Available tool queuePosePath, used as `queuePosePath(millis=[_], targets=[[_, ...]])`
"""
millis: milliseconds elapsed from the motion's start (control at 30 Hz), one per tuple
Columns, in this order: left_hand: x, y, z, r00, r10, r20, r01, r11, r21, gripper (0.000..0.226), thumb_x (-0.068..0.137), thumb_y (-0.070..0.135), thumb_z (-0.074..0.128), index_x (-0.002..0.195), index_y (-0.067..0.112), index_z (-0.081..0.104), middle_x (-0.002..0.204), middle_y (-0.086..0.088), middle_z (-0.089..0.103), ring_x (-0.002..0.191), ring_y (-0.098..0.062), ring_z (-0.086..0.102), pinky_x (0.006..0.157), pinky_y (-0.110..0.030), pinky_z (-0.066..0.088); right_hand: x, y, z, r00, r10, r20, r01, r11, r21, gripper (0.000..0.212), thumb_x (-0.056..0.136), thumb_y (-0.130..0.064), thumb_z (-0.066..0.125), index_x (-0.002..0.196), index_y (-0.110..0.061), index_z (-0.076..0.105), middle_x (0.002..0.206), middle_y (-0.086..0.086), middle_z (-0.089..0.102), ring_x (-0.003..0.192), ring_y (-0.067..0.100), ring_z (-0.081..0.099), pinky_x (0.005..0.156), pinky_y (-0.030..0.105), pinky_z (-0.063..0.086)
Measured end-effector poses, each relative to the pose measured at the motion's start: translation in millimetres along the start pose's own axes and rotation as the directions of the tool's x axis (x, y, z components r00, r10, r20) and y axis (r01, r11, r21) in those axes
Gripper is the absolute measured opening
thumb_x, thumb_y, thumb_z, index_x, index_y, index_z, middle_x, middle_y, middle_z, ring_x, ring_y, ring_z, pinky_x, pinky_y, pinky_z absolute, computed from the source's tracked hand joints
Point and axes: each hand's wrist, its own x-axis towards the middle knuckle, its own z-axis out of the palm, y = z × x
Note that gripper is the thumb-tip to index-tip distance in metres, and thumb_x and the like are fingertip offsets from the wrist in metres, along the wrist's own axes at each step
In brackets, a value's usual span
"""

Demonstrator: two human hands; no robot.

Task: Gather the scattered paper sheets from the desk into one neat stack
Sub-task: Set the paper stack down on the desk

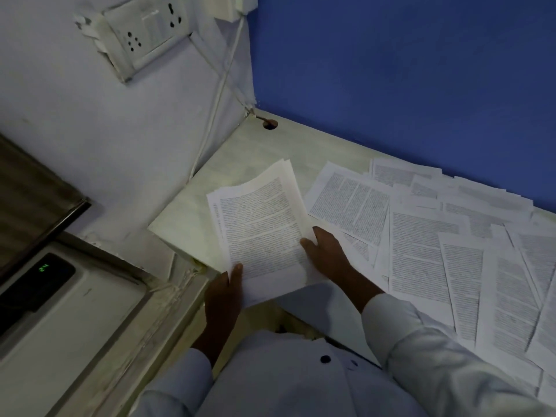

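Note:
A loose stack of printed paper sheets [258, 224] is lifted above the left end of the pale desk [228, 158], its edges uneven and its far corner curling up. My left hand [224, 299] grips the stack's near-left corner, thumb on top. My right hand [326, 254] holds the stack's right edge, thumb on the top sheet and fingers under it. Several more printed sheets [427, 251] lie scattered and overlapping across the desk to the right, reaching the blue wall and the near edge.
A blue partition [406, 79] backs the desk. A white wall [90, 130] with a socket plate [144, 37] and hanging cables [222, 82] stands on the left. A cable hole [270, 124] sits in the desk corner. A white appliance with a green display [43, 267] is below left.

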Motion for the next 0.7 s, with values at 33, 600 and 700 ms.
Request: queuePosePath(millis=[33, 600, 700], targets=[[4, -4, 0, 1.0, -0.017, 0.016, 0.017, 1.0, 0.015, 0.043, 0.101, 0.036, 0.046, 0.101, -0.001, 0.068, 0.104, -0.023, 0.066, 0.103, -0.036, 0.061, 0.075, -0.028, 0.032, 4, 1, 4, 1.0, 0.012, 0.013, -0.012, 1.0, -0.017, 0.036, 0.1, -0.023, 0.05, 0.131, -0.005, 0.052, 0.131, 0.011, 0.058, 0.121, 0.027, 0.054, 0.092, 0.027, 0.037], [38, -23, 9, 0.992, 0.071, -0.109, -0.058, 0.992, 0.116, 0.019, 0.084, 0.007, 0.062, 0.101, -0.001, 0.064, 0.099, -0.018, 0.061, 0.093, -0.034, 0.058, 0.075, -0.029, 0.036, -17, 66, 12, 0.97, 0.162, -0.182, -0.154, 0.986, 0.057, 0.038, 0.089, -0.018, 0.066, 0.125, -0.011, 0.056, 0.116, 0.004, 0.06, 0.102, 0.019, 0.059, 0.092, 0.031, 0.048], [38, -3, 21, 0.971, 0.229, -0.067, -0.22, 0.969, 0.116, 0.019, 0.085, 0.006, 0.063, 0.104, 0.003, 0.064, 0.098, -0.013, 0.061, 0.092, -0.03, 0.057, 0.077, -0.027, 0.036, -27, 80, 1, 0.955, 0.178, -0.235, -0.157, 0.982, 0.107, 0.032, 0.089, -0.016, 0.067, 0.119, -0.012, 0.059, 0.113, 0.004, 0.062, 0.099, 0.02, 0.06, 0.092, 0.035, 0.05]])
